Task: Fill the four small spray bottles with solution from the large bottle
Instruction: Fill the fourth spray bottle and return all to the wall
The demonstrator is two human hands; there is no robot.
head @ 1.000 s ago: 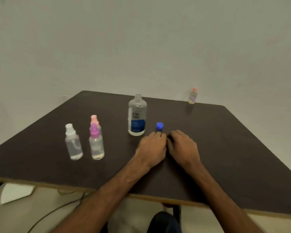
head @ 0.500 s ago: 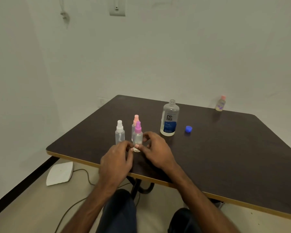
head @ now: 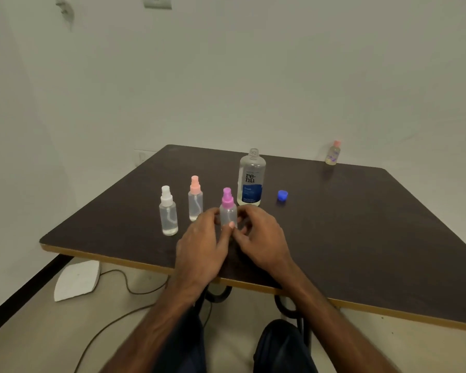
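The dark table point(head: 361, 224) holds everything. Its front edge lies close under the wrists, so a bottle knocked towards the person could roll off.

The large Renu bottle point(head: 250, 179) stands uncapped just behind the hands. A careless reach would likely tip it and spill the solution.

The left hand point(head: 202, 243) curls its fingers round the lower body of the purple-topped spray bottle point(head: 228, 208), with the thumb tip pressed on its front. The right hand point(head: 262, 238) curls in from the other side and pinches the same bottle. That bottle stands upright between the hands, near the table's front.

Its sprayer is on, so I judge it needs unscrewing first. A hard twist on so light a bottle could jerk it into the peach-topped spray bottle point(head: 195, 197) or the white-topped spray bottle point(head: 168, 211) just to its left. The blue cap point(head: 282, 196) lies loose to the right of the large bottle and could be brushed away.

Fingers hide the purple-topped bottle's base and fill level. The small pink-capped bottle point(head: 333, 153) at the far corner is too blurred to show whether it has a sprayer. The liquid levels in the clear bottles are hard to read.
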